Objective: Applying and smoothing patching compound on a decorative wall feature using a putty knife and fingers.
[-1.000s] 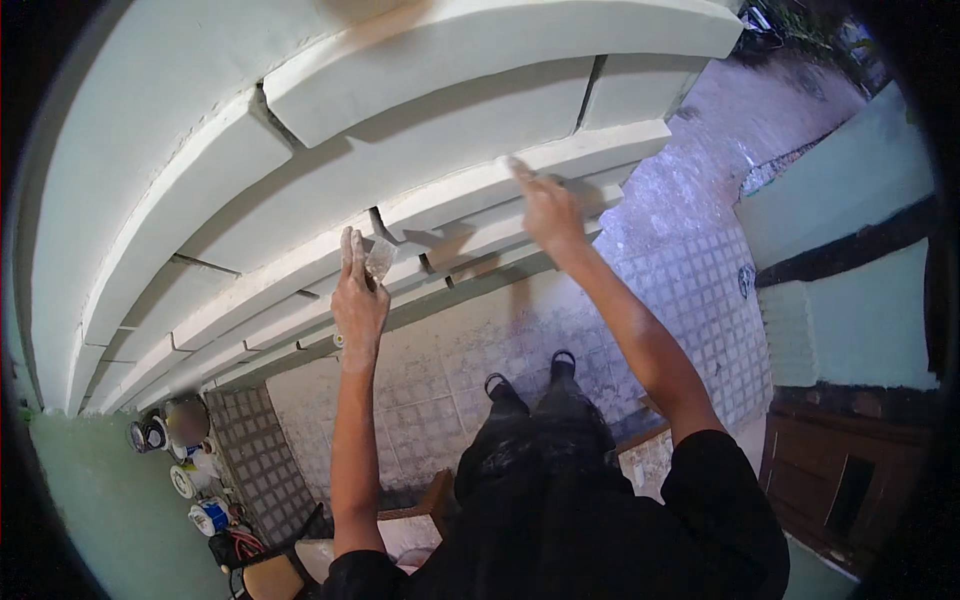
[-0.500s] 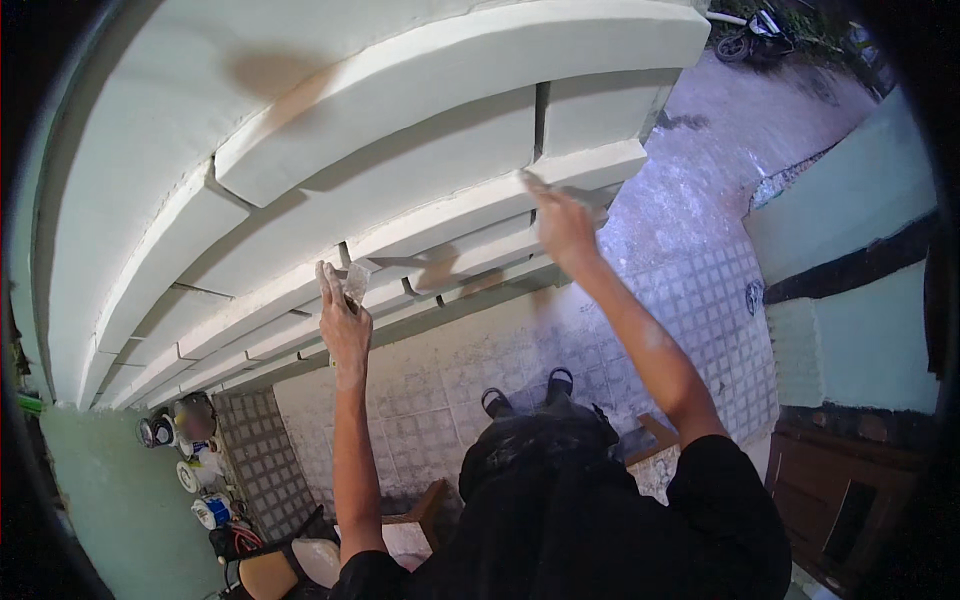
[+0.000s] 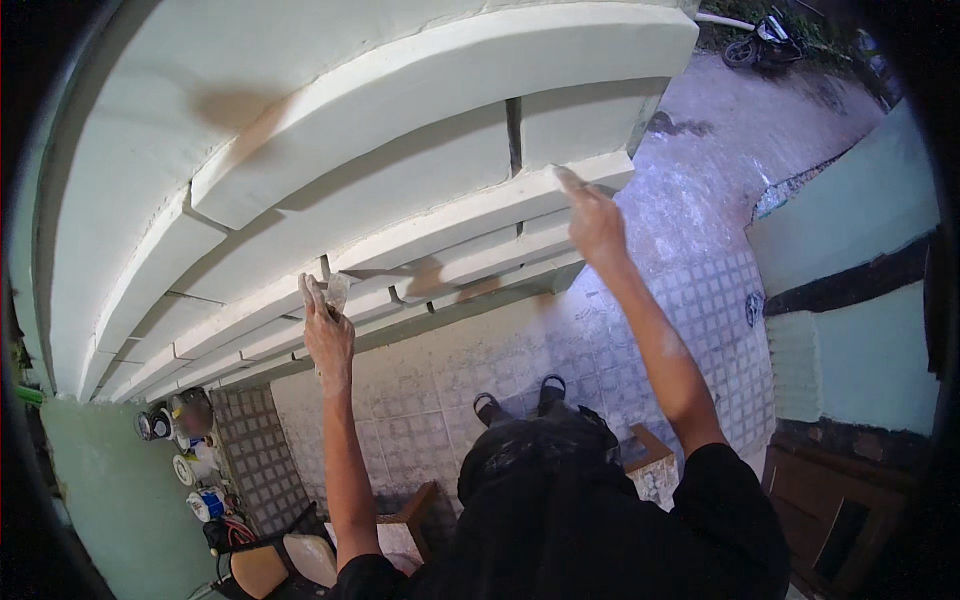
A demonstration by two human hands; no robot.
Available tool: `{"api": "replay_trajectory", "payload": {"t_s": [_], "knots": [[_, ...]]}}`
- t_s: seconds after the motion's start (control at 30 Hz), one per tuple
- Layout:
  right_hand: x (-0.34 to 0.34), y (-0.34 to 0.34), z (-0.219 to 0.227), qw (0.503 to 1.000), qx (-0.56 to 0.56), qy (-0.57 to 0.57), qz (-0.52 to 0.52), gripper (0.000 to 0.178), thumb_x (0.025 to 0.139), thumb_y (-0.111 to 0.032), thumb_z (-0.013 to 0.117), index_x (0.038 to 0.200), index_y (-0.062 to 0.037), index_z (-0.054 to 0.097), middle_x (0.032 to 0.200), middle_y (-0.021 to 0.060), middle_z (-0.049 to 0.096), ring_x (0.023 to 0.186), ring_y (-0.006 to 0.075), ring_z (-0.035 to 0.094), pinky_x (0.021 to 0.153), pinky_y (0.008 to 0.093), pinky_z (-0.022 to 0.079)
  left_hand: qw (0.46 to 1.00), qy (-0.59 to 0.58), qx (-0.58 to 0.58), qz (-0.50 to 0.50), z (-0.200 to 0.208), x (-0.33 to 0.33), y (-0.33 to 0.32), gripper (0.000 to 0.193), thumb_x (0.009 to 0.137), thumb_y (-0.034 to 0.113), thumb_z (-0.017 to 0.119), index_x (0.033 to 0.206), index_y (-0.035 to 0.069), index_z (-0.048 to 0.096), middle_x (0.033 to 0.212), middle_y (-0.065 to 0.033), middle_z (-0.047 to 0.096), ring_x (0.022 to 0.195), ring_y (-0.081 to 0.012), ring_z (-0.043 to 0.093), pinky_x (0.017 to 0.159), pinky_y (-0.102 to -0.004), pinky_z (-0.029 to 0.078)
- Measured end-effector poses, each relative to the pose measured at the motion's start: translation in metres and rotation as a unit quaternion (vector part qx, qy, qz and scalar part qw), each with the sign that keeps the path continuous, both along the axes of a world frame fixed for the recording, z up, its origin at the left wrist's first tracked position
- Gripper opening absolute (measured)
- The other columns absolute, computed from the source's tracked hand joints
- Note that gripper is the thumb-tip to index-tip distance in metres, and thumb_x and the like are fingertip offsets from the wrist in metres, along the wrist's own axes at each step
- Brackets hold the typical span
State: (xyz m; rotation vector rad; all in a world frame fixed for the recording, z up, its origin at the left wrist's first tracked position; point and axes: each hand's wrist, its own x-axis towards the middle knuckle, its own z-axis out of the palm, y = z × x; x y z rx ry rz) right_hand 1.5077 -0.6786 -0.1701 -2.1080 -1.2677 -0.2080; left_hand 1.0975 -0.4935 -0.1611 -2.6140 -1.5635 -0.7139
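Note:
My left hand point(image 3: 328, 345) is closed on a small putty knife point(image 3: 339, 289), whose flat, smeared blade sticks up beside the fingers. Two of its fingertips lie against the front edge of a long white wall ledge point(image 3: 440, 232), near a dark gap in it. Farther right, my right hand point(image 3: 599, 228) reaches the same ledge close to its right end. Its index finger is stretched out onto the ledge, the other fingers are partly curled, and nothing shows in it. Pale dust coats both hands.
A thick curved white moulding point(image 3: 440, 75) runs above the ledge. Wooden-edged furniture point(image 3: 415, 508) and chairs point(image 3: 262, 571) stand near my left arm. Buckets point(image 3: 207, 506) sit by the green wall. My feet are on the tiled floor point(image 3: 400, 440). A motorbike point(image 3: 765, 40) is parked beyond.
My right hand has slid to the right along the ledge, its index finger still stretched out. My left hand keeps the putty knife by the gap; the whole view has shifted slightly.

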Motion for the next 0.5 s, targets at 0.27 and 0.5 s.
{"api": "replay_trajectory", "payload": {"t_s": [0.27, 0.5], "knots": [[0.062, -0.034, 0.013, 0.983, -0.020, 0.060, -0.175, 0.060, 0.083, 0.000, 0.051, 0.138, -0.0227, 0.058, 0.111, 0.0202, 0.069, 0.099, 0.0390, 0.068, 0.085, 0.0491, 0.054, 0.999, 0.006, 0.042, 0.009, -0.005, -0.002, 0.003, 0.073, 0.081, -0.003, 0.057, 0.150, 0.007, 0.037, 0.159, -0.0109, 0.034, 0.102, -0.0403, 0.066, 0.079, -0.0466, 0.056], [0.032, -0.011, -0.016, 0.997, -0.046, -0.022, -0.055, 0.069, 0.080, 0.007, 0.050, 0.141, -0.0252, 0.056, 0.130, 0.0249, 0.056, 0.112, 0.0415, 0.060, 0.098, 0.0464, 0.050, 1.000, 0.015, 0.012, 0.013, -0.001, -0.004, 0.003, 0.069, 0.081, -0.003, 0.056, 0.148, 0.005, 0.040, 0.158, -0.0099, 0.035, 0.100, -0.0407, 0.067, 0.079, -0.0466, 0.056]]}}
